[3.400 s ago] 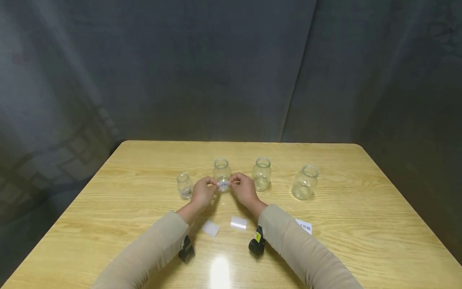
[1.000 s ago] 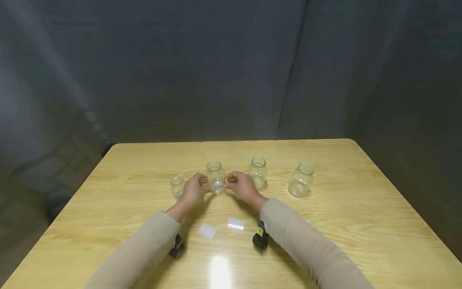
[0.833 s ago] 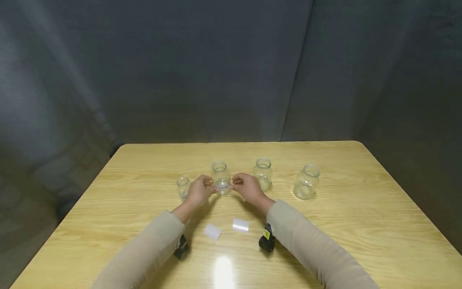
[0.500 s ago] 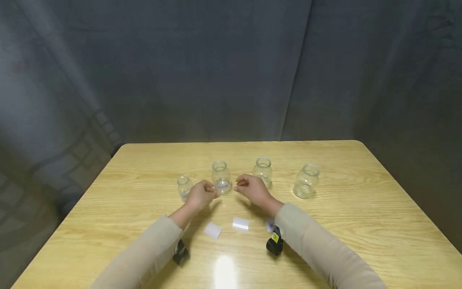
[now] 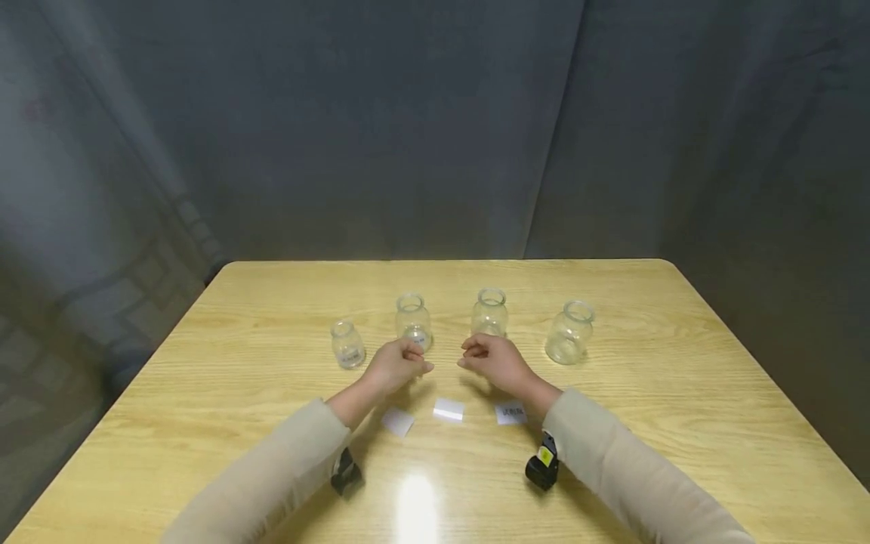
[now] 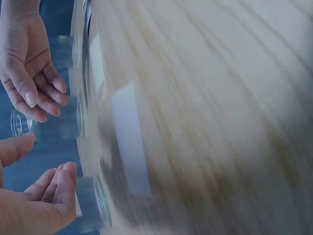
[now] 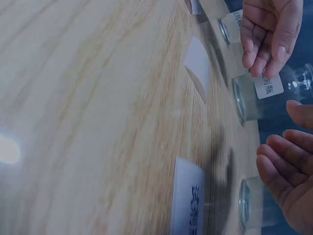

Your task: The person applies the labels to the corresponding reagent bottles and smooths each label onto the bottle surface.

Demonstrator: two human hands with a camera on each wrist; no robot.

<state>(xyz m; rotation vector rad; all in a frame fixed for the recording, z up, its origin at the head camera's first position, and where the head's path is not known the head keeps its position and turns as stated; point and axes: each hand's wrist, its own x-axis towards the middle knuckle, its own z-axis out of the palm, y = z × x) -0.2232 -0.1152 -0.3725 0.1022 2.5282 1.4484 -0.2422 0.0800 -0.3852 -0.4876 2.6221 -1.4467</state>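
In the head view, the left hand (image 5: 393,367) and right hand (image 5: 499,363) hover above the table (image 5: 680,423), well apart from the cards, their fingers loosely bent and facing each other across a gap. The labelled round jar (image 5: 411,320) stands upright just beyond the left fingertips, its lower part partly covered by that hand; a small labelled jar (image 5: 348,346) stands to its left. The right hand blocks the base of a third jar (image 5: 489,311), and a fourth jar (image 5: 569,332) stands farther right. Nearer lie two white slips, one tilted (image 5: 397,421), one glossy (image 5: 448,410), and a printed card (image 5: 511,412) beside the right wrist. In the left wrist view, the left thumb sits clearly away from its curved fingers, and the right fingers hang relaxed. In the right wrist view, the right thumb and fingers are parted, while the left fingertips overlap the jar's white label (image 7: 269,87); contact there cannot be told.
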